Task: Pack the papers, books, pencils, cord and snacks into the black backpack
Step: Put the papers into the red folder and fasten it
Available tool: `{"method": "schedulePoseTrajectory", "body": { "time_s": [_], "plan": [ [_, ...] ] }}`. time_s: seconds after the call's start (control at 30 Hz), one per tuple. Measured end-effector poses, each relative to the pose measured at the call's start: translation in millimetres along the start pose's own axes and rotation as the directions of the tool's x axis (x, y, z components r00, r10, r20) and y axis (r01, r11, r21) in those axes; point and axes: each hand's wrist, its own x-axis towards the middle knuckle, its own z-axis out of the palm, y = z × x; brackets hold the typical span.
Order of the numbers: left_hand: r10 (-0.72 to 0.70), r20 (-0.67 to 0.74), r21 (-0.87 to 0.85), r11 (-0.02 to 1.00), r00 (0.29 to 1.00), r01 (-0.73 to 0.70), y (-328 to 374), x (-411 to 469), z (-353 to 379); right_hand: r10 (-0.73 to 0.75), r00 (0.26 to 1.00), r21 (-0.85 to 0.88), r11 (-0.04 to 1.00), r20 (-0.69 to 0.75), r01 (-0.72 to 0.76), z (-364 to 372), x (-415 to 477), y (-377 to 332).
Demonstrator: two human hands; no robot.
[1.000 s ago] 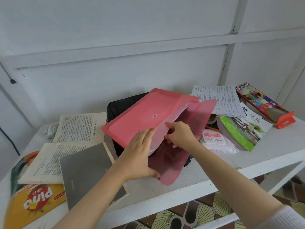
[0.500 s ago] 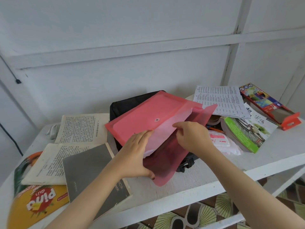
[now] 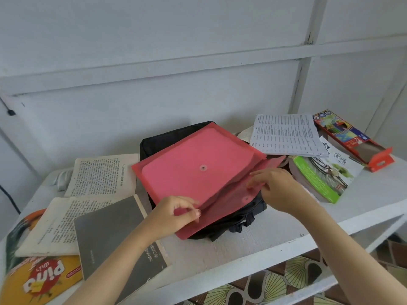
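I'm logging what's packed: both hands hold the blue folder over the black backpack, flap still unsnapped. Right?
Not quite: the folder is pink-red, not blue, as the head view shows. Otherwise correct: the left hand and right hand hold it over the black backpack, flap unsnapped.

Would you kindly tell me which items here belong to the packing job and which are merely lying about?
For the job: black backpack, red folder, printed sheets, green book, pencil box, snack bag.
Lying about: none that I can tell.
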Motion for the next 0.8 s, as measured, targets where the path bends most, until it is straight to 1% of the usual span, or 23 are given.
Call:
{"method": "schedulePoseTrajectory", "body": {
  "time_s": [0.03, 0.1, 0.13, 0.2, 0.23, 0.3, 0.37, 0.4, 0.47, 0.53, 0.6, 0.67, 0.7, 0.77, 0.8],
  "plan": [
    [-0.004, -0.014, -0.017, 1.000, 1.000, 0.004, 1, 2, 1, 0.008, 0.998, 0.052, 0.999, -0.056, -0.005, 2, -1, 3],
    [-0.006, -0.097, -0.046, 0.999, 0.995, 0.002, 7, 8, 0, 0.058, 0.975, 0.192, 0.981, -0.214, -0.016, 1, -3, 6],
    [-0.024, -0.147, -0.098, 0.995, 0.989, 0.010, 13, 13, -3, 0.121, 0.954, 0.296, 0.955, -0.276, -0.035, -3, -4, 6],
    [-0.092, -0.247, -0.270, 0.963, 0.965, 0.023, 25, 26, -13, 0.290, 0.896, 0.494, 0.864, -0.336, -0.095, -17, -5, 5],
    [-0.131, -0.300, -0.335, 0.942, 0.945, 0.024, 31, 34, -19, 0.371, 0.858, 0.546, 0.827, -0.356, -0.131, -24, -4, 8],
    [-0.166, -0.419, -0.384, 0.923, 0.893, -0.008, 44, 48, -32, 0.482, 0.793, 0.533, 0.811, -0.372, -0.242, -33, 2, 23],
    [-0.129, -0.504, -0.336, 0.940, 0.854, -0.057, 55, 63, -38, 0.550, 0.759, 0.481, 0.800, -0.349, -0.358, -38, 12, 46],
    [-0.103, -0.518, -0.313, 0.947, 0.849, -0.076, 61, 72, -39, 0.580, 0.743, 0.460, 0.789, -0.335, -0.408, -40, 18, 58],
    [-0.068, -0.503, -0.281, 0.956, 0.862, -0.089, 74, 92, -34, 0.620, 0.712, 0.425, 0.771, -0.329, -0.474, -44, 28, 81],
    [-0.046, -0.465, -0.199, 0.979, 0.884, -0.054, 84, 116, -25, 0.658, 0.673, 0.401, 0.747, -0.337, -0.530, -46, 37, 103],
    [-0.012, -0.404, -0.002, 1.000, 0.915, 0.012, 92, 138, -11, 0.708, 0.638, 0.406, 0.701, -0.304, -0.586, -47, 45, 123],
    [0.052, -0.329, 0.211, 0.977, 0.943, 0.019, 95, 155, 5, 0.772, 0.596, 0.471, 0.619, -0.220, -0.628, -49, 52, 137],
    [0.086, -0.294, 0.291, 0.957, 0.952, 0.004, 95, 165, 14, 0.813, 0.559, 0.534, 0.549, -0.164, -0.643, -51, 57, 143],
    [0.142, -0.244, 0.445, 0.895, 0.959, -0.020, 91, 182, 29, 0.887, 0.461, 0.666, 0.347, -0.005, -0.660, -56, 65, 154],
    [0.158, -0.226, 0.513, 0.858, 0.961, -0.020, 88, 190, 36, 0.896, 0.437, 0.702, 0.259, 0.082, -0.664, -58, 69, 160]
  ]
}}
